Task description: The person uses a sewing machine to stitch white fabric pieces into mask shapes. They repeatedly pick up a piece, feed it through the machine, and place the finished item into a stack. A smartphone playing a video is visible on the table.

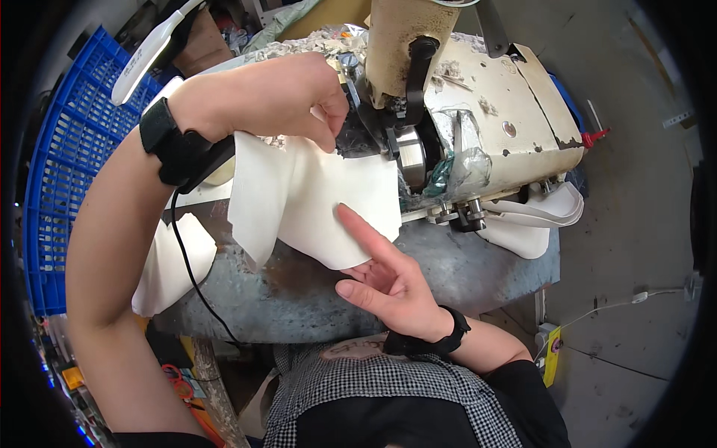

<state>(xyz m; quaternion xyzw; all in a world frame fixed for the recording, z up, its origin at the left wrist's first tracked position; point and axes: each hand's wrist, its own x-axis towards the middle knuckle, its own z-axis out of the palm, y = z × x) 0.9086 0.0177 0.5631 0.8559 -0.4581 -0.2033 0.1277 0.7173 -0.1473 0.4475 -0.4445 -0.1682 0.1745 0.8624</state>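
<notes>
A cream fabric piece (299,201) hangs from the head of an old cream sewing machine (478,119) down over the grey table edge (314,299). My left hand (284,93) pinches the fabric's top edge right at the machine's black feed part. My right hand (388,280) is under the fabric's lower edge, its forefinger stretched out flat on the cloth and the other fingers curled behind it. Both wrists wear black bands; a black cable runs down from the left one.
A blue plastic crate (67,172) stands at the left. More cream fabric pieces lie on the table at the left (168,261) and under the machine at the right (538,216). A white lamp head (149,48) is at the top left. Grey concrete floor lies to the right.
</notes>
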